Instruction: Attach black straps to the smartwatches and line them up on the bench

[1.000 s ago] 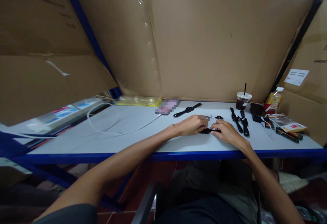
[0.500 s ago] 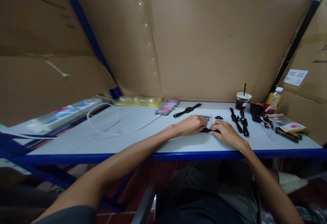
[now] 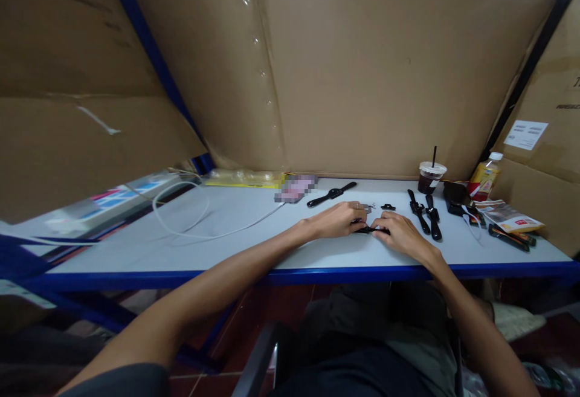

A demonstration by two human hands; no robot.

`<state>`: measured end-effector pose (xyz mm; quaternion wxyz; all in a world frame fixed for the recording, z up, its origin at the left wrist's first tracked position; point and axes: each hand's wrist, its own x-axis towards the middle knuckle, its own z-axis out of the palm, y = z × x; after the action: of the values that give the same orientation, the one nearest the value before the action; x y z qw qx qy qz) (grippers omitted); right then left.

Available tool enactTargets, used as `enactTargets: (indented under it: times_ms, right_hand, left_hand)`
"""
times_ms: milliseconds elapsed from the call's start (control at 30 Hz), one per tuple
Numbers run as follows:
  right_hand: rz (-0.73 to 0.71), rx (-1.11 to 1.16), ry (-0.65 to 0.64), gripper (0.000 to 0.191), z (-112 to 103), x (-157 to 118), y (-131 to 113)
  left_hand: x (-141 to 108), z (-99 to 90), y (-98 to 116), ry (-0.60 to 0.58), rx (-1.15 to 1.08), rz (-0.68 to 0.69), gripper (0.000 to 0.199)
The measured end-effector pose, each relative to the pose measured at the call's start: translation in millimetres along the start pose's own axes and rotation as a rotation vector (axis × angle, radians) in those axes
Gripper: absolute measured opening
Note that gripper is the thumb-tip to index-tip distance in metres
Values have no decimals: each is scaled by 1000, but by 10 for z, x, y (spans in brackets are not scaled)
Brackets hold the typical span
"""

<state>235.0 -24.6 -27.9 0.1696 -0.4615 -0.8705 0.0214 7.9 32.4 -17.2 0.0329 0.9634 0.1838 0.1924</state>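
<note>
My left hand [image 3: 347,220] and my right hand [image 3: 393,228] are close together at the front of the table, fingers closed on a black spokeshave [image 3: 365,230]. Much of it is hidden under the fingers. Small metal pieces [image 3: 372,206] show just past my left fingers; their kind is unclear. Beyond my right hand lies a small black part [image 3: 388,207], perhaps a cap. Another black spokeshave [image 3: 334,193] rests farther back to the left. To the right, a pair lie side by side: one spokeshave [image 3: 419,211] and a second [image 3: 433,218].
A lidded cup with a straw [image 3: 431,178], a bottle [image 3: 486,176], a packet [image 3: 512,217] and a black case [image 3: 457,197] stand at the right. A blurred phone [image 3: 296,188] with a white cable [image 3: 235,235] lies left of centre. Cardboard [image 3: 344,77] walls the back.
My left hand's fingers have shifted slightly over the spokeshave. My right hand stays almost in place. The view has tilted a little.
</note>
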Motion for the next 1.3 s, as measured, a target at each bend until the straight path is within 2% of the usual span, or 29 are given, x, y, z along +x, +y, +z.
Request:
enactTargets:
  times_ms: [200,333,533,733,933,1133,1300]
  right_hand:
    - [8,-12,-4,13,11,5,12]
    - [1,-25,-4,12,31,6,28]
    - [-3,-19,-12,13,12,4,18]
    - [-4,-6,-2,13,5,0,6]
    - [-1,-7,6,14,6,-4,-1]
    - [-21,-7,16,14,32,-3,30]
    - [-21,4,25,14,41,-2,31]
  left_hand:
    - [-13,46,-117,60,-33,-119,23]
    - [-6,82,-160,50,-65,-88,21]
    - [7,96,-101,51,-80,-49,17]
    - [8,81,-125,34,-27,-85,21]
    - [4,69,-148,32,-75,-190,20]
    - [5,61,-126,32,-62,-151,18]
    - [13,66,-132,7,-112,-184,19]
